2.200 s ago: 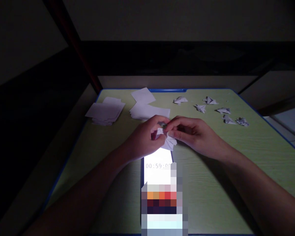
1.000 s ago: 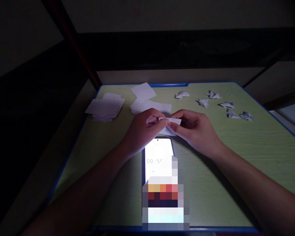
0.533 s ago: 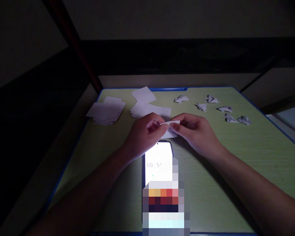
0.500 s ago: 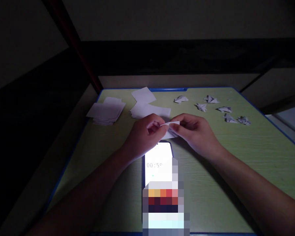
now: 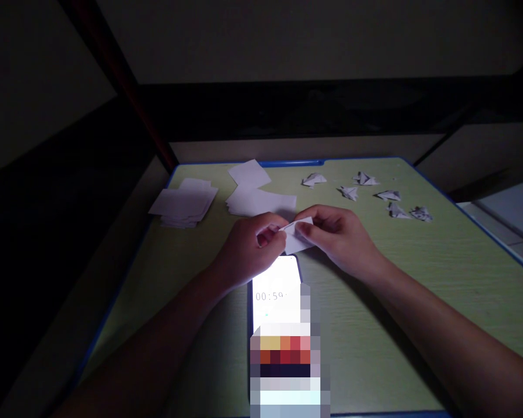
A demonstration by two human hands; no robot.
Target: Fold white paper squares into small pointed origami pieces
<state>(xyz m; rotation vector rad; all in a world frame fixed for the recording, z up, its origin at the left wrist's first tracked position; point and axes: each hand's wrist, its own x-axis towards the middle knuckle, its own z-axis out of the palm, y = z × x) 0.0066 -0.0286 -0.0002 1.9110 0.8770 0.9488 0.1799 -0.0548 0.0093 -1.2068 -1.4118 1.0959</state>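
Observation:
A small folded sheet of white paper [image 5: 297,239] is held between both hands, above the top end of a lit phone [image 5: 275,307]. My left hand [image 5: 255,244] pinches its left edge between thumb and fingers. At its upper right, my right hand [image 5: 335,235] grips the sheet, thumb lying on the near face and fingers behind. Past the hands lies a loose pile of white paper sheets [image 5: 249,197], partly hidden by my fingers.
Another stack of white paper [image 5: 183,202] lies at the table's far left. Several folded paper shapes [image 5: 387,195] are scattered at the far right. The green table [image 5: 418,290] has a blue rim. A pale flat object [image 5: 512,212] stands beyond its right edge.
The folded paper has tilted, so more of its near face shows. Both hands keep their hold on it. The whole view has shifted slightly.

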